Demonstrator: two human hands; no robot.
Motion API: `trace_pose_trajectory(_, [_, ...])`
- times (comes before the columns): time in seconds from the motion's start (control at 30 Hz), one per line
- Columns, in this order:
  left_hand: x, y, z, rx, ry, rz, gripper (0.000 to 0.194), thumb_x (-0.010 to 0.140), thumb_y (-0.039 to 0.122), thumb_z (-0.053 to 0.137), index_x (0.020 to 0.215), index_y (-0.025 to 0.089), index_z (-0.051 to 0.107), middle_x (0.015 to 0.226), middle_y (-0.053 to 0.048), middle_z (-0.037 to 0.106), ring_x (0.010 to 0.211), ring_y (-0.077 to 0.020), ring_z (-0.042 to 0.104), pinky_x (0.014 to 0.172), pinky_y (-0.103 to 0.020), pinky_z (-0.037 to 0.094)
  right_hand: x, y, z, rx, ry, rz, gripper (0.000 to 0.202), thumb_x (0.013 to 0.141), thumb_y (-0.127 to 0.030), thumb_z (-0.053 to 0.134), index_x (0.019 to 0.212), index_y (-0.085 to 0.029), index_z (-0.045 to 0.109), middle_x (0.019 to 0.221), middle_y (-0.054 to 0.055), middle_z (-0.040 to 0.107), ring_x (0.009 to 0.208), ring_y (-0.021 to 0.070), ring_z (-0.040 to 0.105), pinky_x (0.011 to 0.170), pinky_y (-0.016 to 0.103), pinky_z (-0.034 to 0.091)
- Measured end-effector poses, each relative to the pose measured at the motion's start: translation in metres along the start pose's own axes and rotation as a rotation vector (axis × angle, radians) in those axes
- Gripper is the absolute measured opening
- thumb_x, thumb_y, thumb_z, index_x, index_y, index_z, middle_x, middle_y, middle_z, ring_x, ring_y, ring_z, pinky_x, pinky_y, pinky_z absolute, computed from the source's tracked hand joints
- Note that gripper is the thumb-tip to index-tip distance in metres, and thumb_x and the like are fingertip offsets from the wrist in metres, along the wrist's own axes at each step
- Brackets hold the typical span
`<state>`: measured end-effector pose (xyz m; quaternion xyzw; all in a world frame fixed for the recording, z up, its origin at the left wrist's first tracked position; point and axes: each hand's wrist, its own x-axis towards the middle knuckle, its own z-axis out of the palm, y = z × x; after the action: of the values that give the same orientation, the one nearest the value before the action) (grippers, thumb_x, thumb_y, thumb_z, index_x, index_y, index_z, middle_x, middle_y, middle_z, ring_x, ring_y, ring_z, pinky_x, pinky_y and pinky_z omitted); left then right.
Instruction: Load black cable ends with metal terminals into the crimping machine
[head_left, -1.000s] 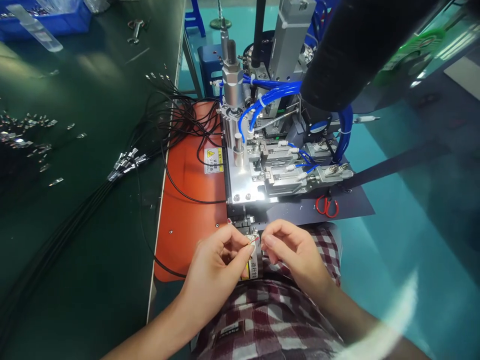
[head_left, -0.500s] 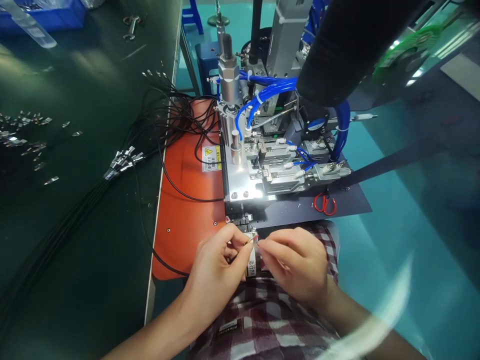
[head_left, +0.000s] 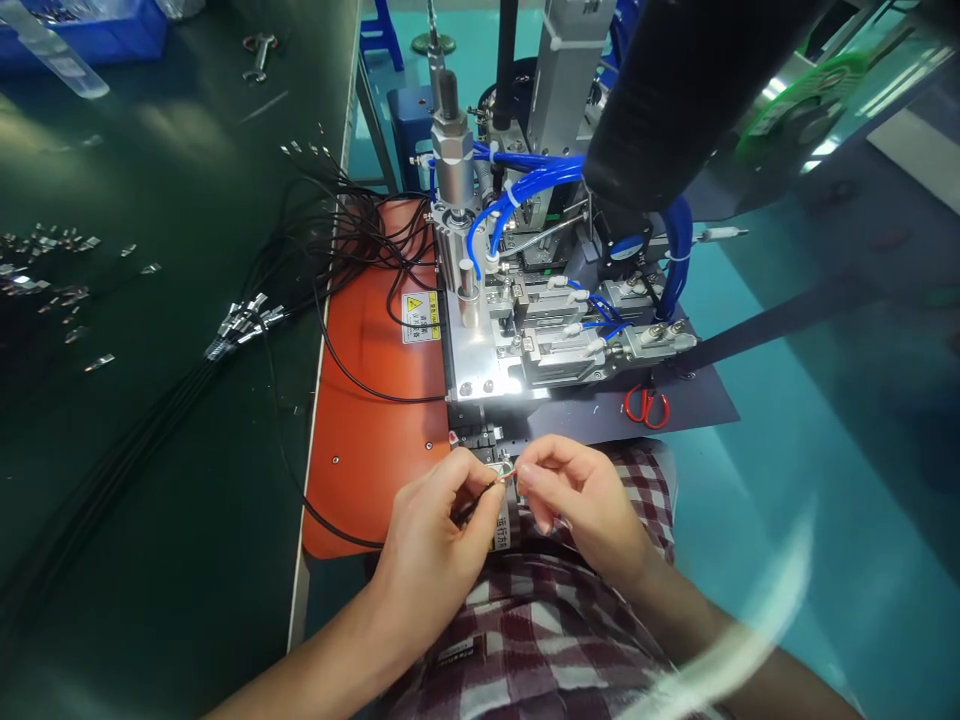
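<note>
My left hand (head_left: 444,515) is closed in a pinch on the end of a black cable (head_left: 330,528), which runs in from the table at the left. Thin coloured wires (head_left: 508,475), red and green among them, stick out of the cable end past my left fingertips. Thumb and index finger of my right hand (head_left: 581,505) pinch the tips of these wires; its other fingers are loosely curled. Both hands are close together above my lap, just in front of the machine (head_left: 562,345). The cable inside my left palm is mostly hidden.
An orange plate (head_left: 367,480) carries loose black cables (head_left: 360,225). On the dark green table (head_left: 187,560) lie a cable bundle with metal ends (head_left: 244,325), small metal parts (head_left: 52,245) and a wrench (head_left: 259,58). Red-handled scissors (head_left: 647,408) lie right of the machine.
My right hand has turned and its fingers have shifted slightly up, now pinching at the wire tips. My left hand has stayed nearly in place on the cable.
</note>
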<state>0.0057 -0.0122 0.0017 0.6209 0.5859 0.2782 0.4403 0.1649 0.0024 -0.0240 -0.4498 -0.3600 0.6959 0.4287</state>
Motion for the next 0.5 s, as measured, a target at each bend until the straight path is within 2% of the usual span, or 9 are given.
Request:
trace_pose_trajectory(0.23, [0.0014, 0.0008, 0.0012, -0.201, -0.044, -0.098, 0.015, 0.086, 0.029, 0.057, 0.075, 0.02, 0.051, 0.061, 0.004, 0.056, 0.048, -0.0093, 0.055, 0.045, -0.02, 0.042, -0.001, 0.0051, -0.0017, 0.137, -0.057, 0.071, 0.018, 0.078, -0.032, 0.071, 0.075, -0.017, 0.062, 0.055, -0.007, 0.052, 0.039, 0.0031, 0.04, 0.039, 0.018, 0.028])
trace_pose_trajectory(0.4, [0.0012, 0.0041, 0.0023, -0.343, -0.032, -0.169, 0.017, 0.083, 0.031, 0.061, 0.075, 0.019, 0.052, 0.064, 0.004, 0.055, 0.046, -0.0085, 0.054, 0.042, -0.019, 0.044, -0.0029, 0.0053, 0.001, 0.131, -0.06, 0.057, 0.02, 0.079, -0.032, 0.07, 0.072, -0.016, 0.06, 0.058, -0.006, 0.052, 0.041, 0.0036, 0.039, 0.041, 0.018, 0.028])
trace_pose_trajectory(0.5, [0.0012, 0.0053, 0.001, -0.4, -0.053, -0.204, 0.017, 0.083, 0.033, 0.062, 0.078, 0.019, 0.054, 0.063, 0.005, 0.053, 0.046, -0.0069, 0.05, 0.041, -0.018, 0.039, -0.0053, 0.0045, 0.0052, 0.064, -0.062, 0.026, 0.023, 0.08, -0.035, 0.068, 0.071, -0.017, 0.057, 0.054, -0.006, 0.049, 0.041, 0.0047, 0.038, 0.042, 0.019, 0.029])
